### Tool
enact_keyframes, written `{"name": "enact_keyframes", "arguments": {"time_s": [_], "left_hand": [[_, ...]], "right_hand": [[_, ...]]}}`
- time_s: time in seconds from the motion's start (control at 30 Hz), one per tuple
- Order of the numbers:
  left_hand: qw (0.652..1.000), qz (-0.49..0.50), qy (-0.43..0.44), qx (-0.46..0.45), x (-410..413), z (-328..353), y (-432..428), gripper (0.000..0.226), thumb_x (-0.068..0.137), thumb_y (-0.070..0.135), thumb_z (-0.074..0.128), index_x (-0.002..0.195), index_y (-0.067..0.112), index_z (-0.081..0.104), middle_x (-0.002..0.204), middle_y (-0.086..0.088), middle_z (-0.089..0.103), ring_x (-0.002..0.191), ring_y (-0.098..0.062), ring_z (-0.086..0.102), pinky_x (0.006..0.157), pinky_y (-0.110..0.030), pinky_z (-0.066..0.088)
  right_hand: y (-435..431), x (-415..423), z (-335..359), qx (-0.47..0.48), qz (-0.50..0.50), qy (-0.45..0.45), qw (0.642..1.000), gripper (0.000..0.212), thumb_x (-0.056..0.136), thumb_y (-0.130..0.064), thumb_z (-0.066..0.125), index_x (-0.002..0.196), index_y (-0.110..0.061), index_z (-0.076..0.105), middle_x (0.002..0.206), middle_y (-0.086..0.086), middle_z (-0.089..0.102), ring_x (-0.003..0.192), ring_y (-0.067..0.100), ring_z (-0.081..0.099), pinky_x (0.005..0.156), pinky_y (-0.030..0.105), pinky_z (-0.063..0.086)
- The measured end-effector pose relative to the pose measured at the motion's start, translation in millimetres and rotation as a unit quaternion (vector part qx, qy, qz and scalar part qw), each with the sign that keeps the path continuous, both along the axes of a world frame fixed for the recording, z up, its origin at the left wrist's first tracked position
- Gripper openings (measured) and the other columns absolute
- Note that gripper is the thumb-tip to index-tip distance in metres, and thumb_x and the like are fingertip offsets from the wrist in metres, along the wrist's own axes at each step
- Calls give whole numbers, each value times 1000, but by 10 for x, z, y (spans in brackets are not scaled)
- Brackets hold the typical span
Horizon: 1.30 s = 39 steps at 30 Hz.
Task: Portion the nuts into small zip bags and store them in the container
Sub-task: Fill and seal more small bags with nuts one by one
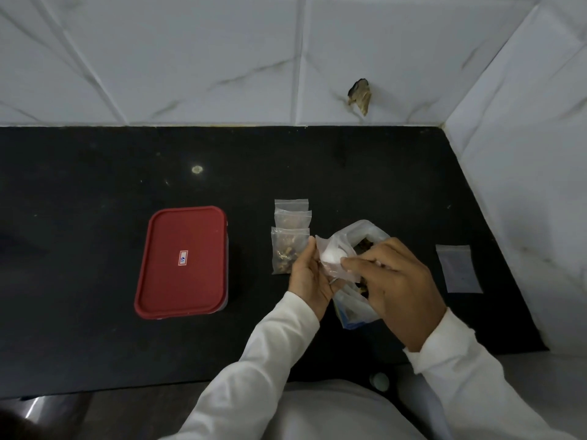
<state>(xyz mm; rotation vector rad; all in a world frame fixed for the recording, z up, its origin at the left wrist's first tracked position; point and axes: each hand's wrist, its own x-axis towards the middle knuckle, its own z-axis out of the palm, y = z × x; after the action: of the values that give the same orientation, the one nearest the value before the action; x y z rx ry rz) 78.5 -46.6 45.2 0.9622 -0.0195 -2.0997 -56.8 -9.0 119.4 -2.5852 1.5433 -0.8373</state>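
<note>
A small clear zip bag (330, 258) is held up between both hands above the black counter (95, 344). My left hand (306, 277) grips its left side and my right hand (394, 277) pinches its right edge. Under my hands lies the large clear bag of nuts (362, 236), open at the top. Three filled small zip bags (287, 249) lie overlapping in a row just left of my hands. An empty small zip bag (457, 269) lies flat to the right. The container with its red lid (182, 262) on stands at the left.
A white marble-tiled wall (222, 58) runs behind the counter, with a side wall (524, 154) closing it on the right. The counter's front edge is near my body. A chipped hole (360, 95) marks the back wall.
</note>
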Motion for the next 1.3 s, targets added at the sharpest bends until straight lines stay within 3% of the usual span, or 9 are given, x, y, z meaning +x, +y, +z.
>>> {"name": "enact_keyframes", "arguments": {"time_s": [0.17, 0.3, 0.43, 0.53, 0.67, 0.83, 0.93, 1.13, 1.3], "left_hand": [[999, -16, -25, -30, 33, 4, 6, 66, 92, 62, 45, 124, 8, 64, 112, -17, 71, 91, -23, 71, 68, -32, 59], [999, -33, -31, -18, 42, -32, 22, 75, 84, 64, 53, 131, 6, 59, 116, -18, 69, 95, -26, 71, 67, -33, 59], [999, -27, -14, 30, 11, -22, 63, 56, 88, 52, 57, 125, 9, 62, 92, -12, 75, 75, -22, 74, 51, -28, 57], [997, -14, 4, 79, -15, -7, 73, 46, 90, 44, 58, 119, 9, 65, 85, -11, 74, 66, -20, 73, 46, -25, 56], [994, -11, 26, 108, -36, -42, 69, 41, 92, 42, 56, 114, 8, 65, 74, -10, 72, 56, -18, 69, 43, -21, 54], [991, 20, 51, 120, -24, -56, 76, 32, 94, 37, 55, 89, 10, 70, 70, -4, 68, 52, -13, 64, 40, -20, 51], [989, 36, 53, 133, -17, -81, 76, 33, 95, 37, 55, 86, 8, 70, 72, -6, 69, 54, -15, 66, 40, -22, 52], [985, 52, 21, 161, -51, -141, 92, 31, 96, 35, 56, 108, 9, 68, 78, -8, 71, 56, -18, 69, 43, -24, 54], [984, 63, 5, 169, -112, -173, 77, 29, 96, 34, 54, 107, 12, 68, 74, -8, 71, 57, -18, 70, 44, -25, 54]], "right_hand": [[9, -44, 57, 99, -41, -95, 990, 24, 83, -19, 56, 91, -10, 77, 89, 4, 67, 83, 9, 60, 74, 16, 53], [-42, -93, 69, 139, -57, -112, 982, 17, 81, 2, 71, 91, -12, 77, 92, 3, 68, 84, 10, 64, 76, 13, 52], [-68, -86, 102, 122, -61, -113, 984, 11, 84, -8, 68, 89, -12, 77, 90, 3, 68, 83, 10, 63, 74, 17, 53], [-53, -72, 140, 79, -21, -75, 994, 28, 83, -23, 54, 89, -8, 76, 86, 7, 68, 80, 15, 63, 72, 24, 53], [-17, -61, 187, 30, 7, -48, 998, 29, 80, -18, 52, 87, -4, 76, 82, 11, 69, 82, 10, 53, 77, 20, 48], [125, -162, 287, 25, -110, -155, 981, 15, 90, -8, 61, 99, -12, 73, 94, 4, 68, 83, 8, 63, 78, 15, 50], [110, -357, 216, 35, -182, -195, 963, 16, 90, -6, 64, 103, -10, 72, 99, 0, 68, 88, 6, 64, 80, 11, 49], [71, -699, -571, 207, -231, -123, 943, 15, 91, -7, 61, 100, -7, 72, 95, 9, 69, 87, 18, 65, 77, 20, 47], [2, -579, -841, 268, -236, -60, 932, 25, 87, 3, 64, 110, -1, 70, 103, 20, 69, 94, 34, 66, 86, 44, 53]]}}
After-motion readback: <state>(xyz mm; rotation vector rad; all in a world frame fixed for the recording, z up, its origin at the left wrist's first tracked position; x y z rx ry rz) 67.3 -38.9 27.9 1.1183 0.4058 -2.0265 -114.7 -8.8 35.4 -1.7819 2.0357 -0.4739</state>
